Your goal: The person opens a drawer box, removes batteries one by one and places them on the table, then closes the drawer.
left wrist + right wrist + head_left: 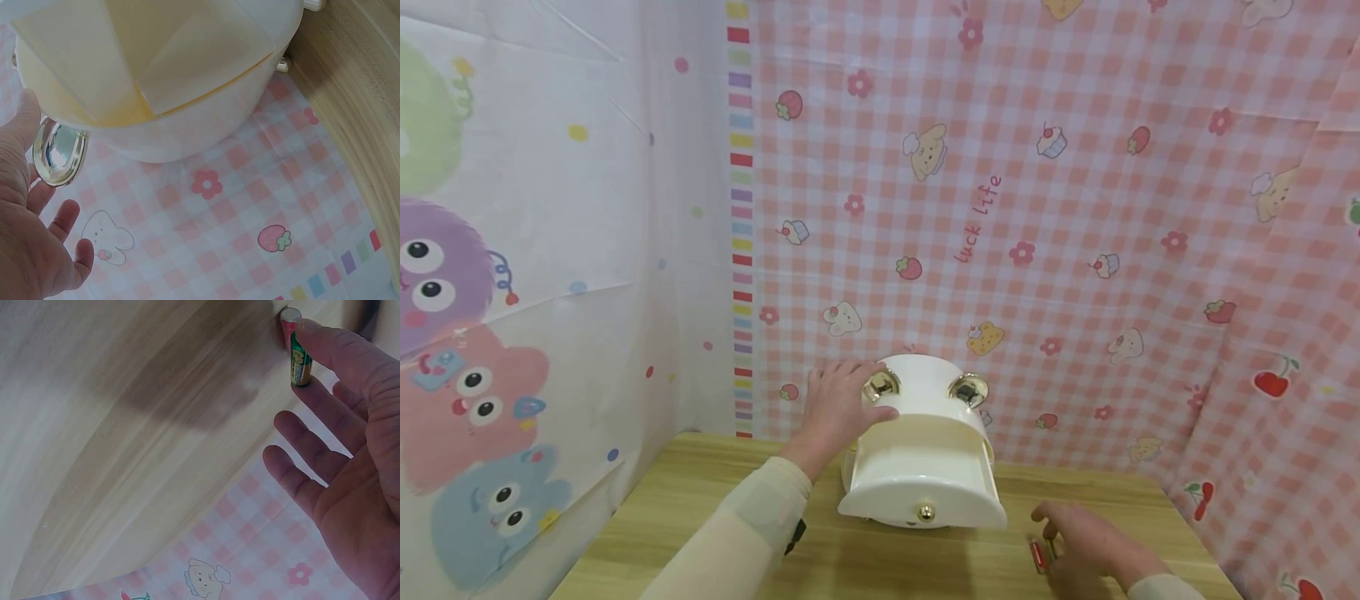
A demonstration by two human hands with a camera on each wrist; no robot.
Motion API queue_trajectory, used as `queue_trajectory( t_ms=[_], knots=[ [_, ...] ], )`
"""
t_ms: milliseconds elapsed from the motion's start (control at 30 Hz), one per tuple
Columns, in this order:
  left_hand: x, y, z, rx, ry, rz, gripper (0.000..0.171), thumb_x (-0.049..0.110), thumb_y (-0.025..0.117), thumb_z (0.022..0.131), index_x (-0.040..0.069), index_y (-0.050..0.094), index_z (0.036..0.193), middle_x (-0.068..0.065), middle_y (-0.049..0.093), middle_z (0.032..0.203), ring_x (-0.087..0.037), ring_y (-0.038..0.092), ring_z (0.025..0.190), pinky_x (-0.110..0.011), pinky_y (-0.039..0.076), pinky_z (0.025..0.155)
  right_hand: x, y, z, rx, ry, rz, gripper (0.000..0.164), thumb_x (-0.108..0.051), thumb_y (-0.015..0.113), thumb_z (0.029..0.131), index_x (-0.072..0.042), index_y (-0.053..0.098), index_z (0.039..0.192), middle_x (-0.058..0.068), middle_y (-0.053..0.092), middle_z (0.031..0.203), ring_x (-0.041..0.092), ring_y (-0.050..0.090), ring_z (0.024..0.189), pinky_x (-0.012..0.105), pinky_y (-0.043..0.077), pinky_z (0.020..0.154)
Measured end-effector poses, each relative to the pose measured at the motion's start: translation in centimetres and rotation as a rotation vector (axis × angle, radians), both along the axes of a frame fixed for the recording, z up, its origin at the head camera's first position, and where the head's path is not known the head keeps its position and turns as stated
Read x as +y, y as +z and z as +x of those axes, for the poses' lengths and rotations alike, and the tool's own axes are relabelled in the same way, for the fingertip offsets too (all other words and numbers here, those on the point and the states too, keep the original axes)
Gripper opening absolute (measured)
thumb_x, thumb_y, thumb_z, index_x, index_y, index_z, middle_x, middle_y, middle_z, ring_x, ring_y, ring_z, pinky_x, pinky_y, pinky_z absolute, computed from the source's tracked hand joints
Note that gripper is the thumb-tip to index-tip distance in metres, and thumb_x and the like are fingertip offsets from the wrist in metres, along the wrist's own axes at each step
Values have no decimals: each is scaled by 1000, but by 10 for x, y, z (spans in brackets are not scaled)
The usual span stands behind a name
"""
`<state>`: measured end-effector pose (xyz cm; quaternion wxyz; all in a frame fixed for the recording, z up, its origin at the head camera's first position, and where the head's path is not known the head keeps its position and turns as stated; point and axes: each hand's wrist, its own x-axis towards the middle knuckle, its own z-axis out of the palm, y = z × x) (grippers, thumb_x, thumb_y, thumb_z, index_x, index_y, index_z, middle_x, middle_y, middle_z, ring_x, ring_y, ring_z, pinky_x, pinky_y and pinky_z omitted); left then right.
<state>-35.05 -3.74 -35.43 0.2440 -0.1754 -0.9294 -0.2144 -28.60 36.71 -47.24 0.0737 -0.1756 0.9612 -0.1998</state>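
A glossy white storage box (pixel 925 385) with two gold ear-shaped pieces stands on the wooden table, its drawer (pixel 917 492) with a gold knob pulled out toward me. At the box's upper left, my left hand (pixel 842 408) grips the gold ear (pixel 60 150), thumb on the box side and index finger behind it; the other fingers hang loose. Right of the box, my right hand (pixel 1086 542) pinches a green battery (pixel 300 362) between thumb and index finger, low by the table. A red battery (pixel 1037 556) lies right beside the green one.
A wooden table (pixel 700 500) backs onto a pink checked cloth (pixel 880 183), with a white cartoon-printed cloth (pixel 587 250) along the left. Near my left sleeve a small black object (pixel 795 536) lies partly hidden.
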Motion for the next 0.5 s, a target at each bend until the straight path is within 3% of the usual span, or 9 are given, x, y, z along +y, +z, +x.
queue_trajectory(
  t_ms=[500],
  knots=[
    [0, 0, 1, 7, 3, 0, 76, 59, 87, 82, 30, 63, 148, -3, 67, 147, -32, 58, 138, -59, 41, 114, 2, -11, -5, -10, 11, -21, 64, 7, 85, 64, 1, 65, 125, 18, 77, 107, 40, 72, 102, 65, 60, 87]
  ],
)
